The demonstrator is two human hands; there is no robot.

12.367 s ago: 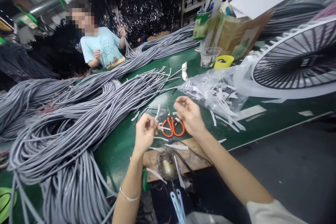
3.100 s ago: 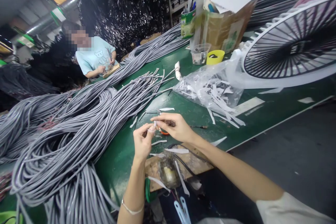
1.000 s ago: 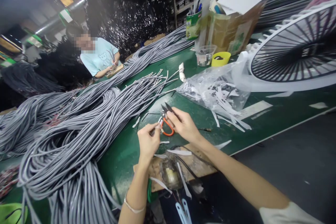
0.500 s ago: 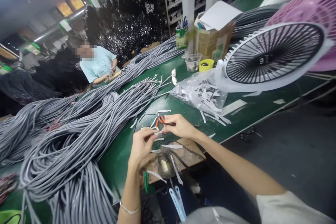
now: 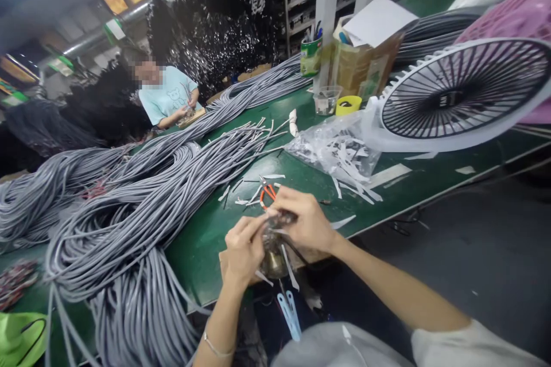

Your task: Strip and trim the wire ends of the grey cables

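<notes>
Left hand [image 5: 243, 249] and right hand [image 5: 307, 218] meet, seemingly for fine handling.
Right fingers pinch a dark, blurred object [image 5: 284, 218], near side of the orange-handled metal pliers [image 5: 264, 187]; left fingers' grip: cannot tell. Steadiness seems needed next.

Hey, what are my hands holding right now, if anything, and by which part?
Your right hand holds a dark thing, too blurred to tell what it is or which part is gripped. Whether the left hand holds anything, I can't tell.
</notes>
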